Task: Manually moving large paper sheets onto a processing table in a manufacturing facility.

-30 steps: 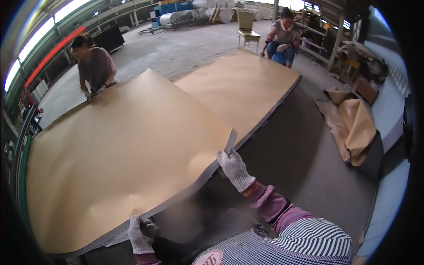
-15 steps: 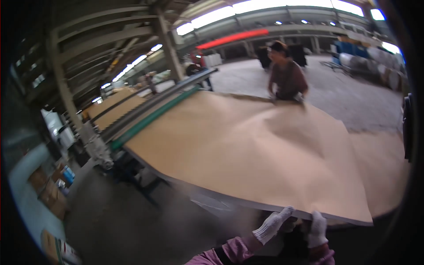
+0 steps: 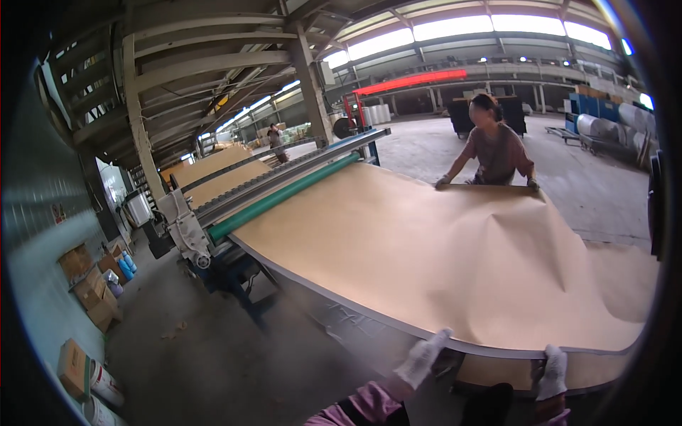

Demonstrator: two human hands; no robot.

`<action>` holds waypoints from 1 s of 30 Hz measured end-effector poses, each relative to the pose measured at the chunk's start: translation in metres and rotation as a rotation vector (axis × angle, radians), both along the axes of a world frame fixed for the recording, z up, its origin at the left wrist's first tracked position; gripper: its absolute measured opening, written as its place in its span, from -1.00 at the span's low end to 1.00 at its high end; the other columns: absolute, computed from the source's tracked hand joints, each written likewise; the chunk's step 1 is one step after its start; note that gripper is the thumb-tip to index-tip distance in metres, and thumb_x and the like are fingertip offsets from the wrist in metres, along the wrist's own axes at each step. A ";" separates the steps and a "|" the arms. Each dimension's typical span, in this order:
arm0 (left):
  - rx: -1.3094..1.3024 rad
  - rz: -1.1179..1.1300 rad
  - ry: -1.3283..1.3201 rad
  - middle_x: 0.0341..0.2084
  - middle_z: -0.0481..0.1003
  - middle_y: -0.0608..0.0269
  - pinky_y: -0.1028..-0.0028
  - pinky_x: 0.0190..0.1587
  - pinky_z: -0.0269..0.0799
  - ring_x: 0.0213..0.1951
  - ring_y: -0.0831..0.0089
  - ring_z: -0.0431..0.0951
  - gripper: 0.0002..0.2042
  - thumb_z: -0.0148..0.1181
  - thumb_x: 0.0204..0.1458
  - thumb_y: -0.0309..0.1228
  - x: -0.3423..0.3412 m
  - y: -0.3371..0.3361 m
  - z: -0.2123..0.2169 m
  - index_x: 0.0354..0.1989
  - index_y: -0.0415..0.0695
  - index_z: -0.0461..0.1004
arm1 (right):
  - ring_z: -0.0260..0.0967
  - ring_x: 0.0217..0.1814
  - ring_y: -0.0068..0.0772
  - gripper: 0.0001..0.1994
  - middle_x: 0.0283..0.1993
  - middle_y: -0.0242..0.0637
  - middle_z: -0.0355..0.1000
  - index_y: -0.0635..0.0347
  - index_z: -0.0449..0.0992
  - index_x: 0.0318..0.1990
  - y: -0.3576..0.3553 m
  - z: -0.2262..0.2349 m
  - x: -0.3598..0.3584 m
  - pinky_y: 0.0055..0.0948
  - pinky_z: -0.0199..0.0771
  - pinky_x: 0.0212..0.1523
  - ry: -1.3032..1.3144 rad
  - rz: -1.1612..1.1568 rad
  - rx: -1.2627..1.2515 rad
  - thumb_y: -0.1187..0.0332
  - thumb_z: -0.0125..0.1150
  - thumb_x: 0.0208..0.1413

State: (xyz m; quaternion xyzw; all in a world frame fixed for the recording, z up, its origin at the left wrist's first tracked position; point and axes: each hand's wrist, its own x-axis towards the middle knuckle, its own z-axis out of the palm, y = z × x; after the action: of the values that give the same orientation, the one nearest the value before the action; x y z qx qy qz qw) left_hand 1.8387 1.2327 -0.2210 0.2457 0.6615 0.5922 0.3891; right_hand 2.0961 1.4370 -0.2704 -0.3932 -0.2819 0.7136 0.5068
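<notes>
Stood under a beamed roof [image 3: 213, 64] with bright skylights [image 3: 497, 28]; grey concrete floor [image 3: 213, 355], cardboard boxes [image 3: 89, 280] along the left wall.

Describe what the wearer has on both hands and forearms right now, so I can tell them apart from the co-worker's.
The left hand wears a white knitted work glove, and behind it comes a pink-purple long sleeve, bunched at the wrist. The right hand wears a matching white knitted glove; its wrist shows only a sliver of dark reddish cuff at the picture's lower edge. No markings are visible on either glove.
</notes>
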 end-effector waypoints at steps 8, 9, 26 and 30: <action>0.090 0.654 0.454 -0.42 0.39 0.33 0.40 -0.20 0.30 -0.35 0.49 0.32 -0.75 0.05 0.09 -0.21 -0.209 -0.065 -0.002 -0.35 -0.17 0.46 | 0.05 -0.87 -0.54 -0.63 -0.79 -0.40 0.19 0.08 0.30 -0.73 0.045 0.136 0.096 -0.48 -0.02 -0.85 -0.867 0.149 0.721 0.15 -0.11 0.06; 0.146 0.672 0.336 -0.45 0.36 0.39 0.41 -0.23 0.29 -0.37 0.51 0.29 -0.80 0.09 0.04 -0.25 -0.208 -0.077 0.025 -0.37 -0.13 0.45 | 0.04 -0.87 -0.53 -0.65 -0.79 -0.38 0.18 0.12 0.34 -0.69 0.038 0.179 0.082 -0.50 0.00 -0.84 -0.659 0.293 0.407 0.17 -0.09 0.05; -0.118 0.538 0.327 -0.13 0.45 0.33 0.39 -0.01 0.13 -0.09 0.46 0.35 -0.60 0.20 -0.08 -0.20 -0.319 -0.058 0.013 -0.06 -0.08 0.44 | 0.03 -0.65 -0.79 -0.78 -0.57 -0.55 0.09 0.20 0.28 -0.44 0.130 0.194 0.187 -0.84 0.04 -0.75 -0.414 0.217 0.229 0.29 -0.09 0.20; -0.081 0.610 0.228 -0.24 0.42 0.41 0.44 -0.27 0.19 -0.22 0.55 0.34 -0.68 0.19 -0.09 -0.25 -0.299 -0.044 0.023 -0.12 0.03 0.45 | 0.07 -0.63 -0.81 -0.76 -0.62 -0.54 0.11 0.18 0.29 -0.49 0.154 0.186 0.205 -0.84 -0.01 -0.77 -0.369 0.262 0.276 0.29 -0.10 0.20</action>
State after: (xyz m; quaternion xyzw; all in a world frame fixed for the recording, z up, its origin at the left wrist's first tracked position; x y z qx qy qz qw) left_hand 1.5396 1.1883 -0.1978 0.0851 0.7670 0.6232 0.1267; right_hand 2.3006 1.5906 -0.0847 -0.4038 -0.5129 0.6441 0.3988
